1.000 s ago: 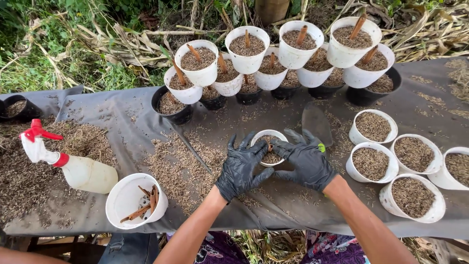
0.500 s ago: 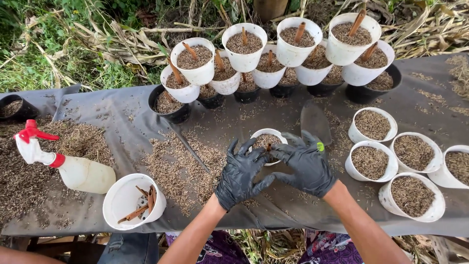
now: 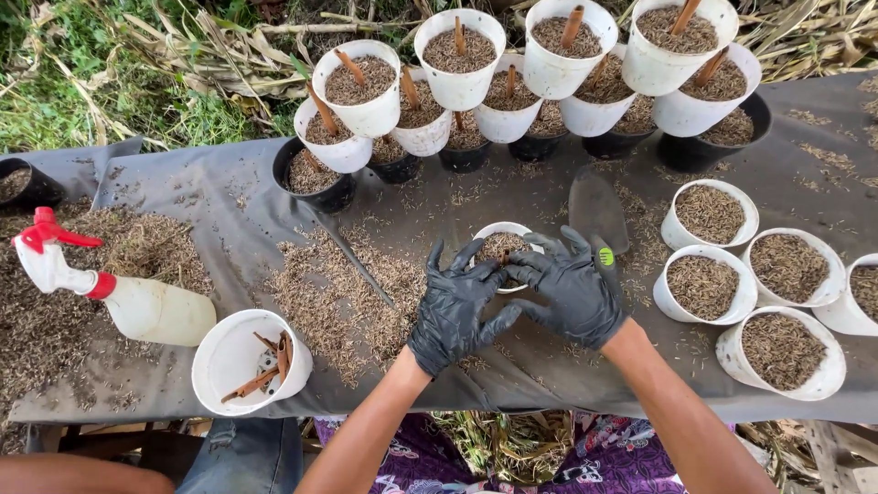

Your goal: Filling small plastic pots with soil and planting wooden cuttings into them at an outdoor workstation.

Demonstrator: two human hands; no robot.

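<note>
2 black-gloved hands meet over a small white pot (image 3: 501,245) that sits near the middle of a grey sheet (image 3: 229,210) spread across the table. The left hand (image 3: 460,306) has its fingers spread and curled around the pot's near left side, while the right hand (image 3: 572,289) comes in from the right, fingers reaching onto the rim. Between them, thumb and fingertips pinch at a short brown stick (image 3: 504,257) standing upright in the husk filling of the pot; I cannot tell which hand has the firmer hold on it. Just behind the right hand lies a grey trowel (image 3: 598,209), blade pointing away, its handle partly hidden by the glove. Loose husk (image 3: 338,293) lies scattered on the sheet to the left of the hands. Further left a white cup (image 3: 245,359) near the table's front edge holds several brown sticks, and beside it a white spray bottle (image 3: 137,302) with a red trigger lies on its side. To the right, well apart from the hands, stand filled white pots (image 3: 702,284) with no sticks in them. Along the far edge is a stacked row of white pots (image 3: 457,57), each filled and with a stick upright in it, resting on black pots (image 3: 315,178).
</note>
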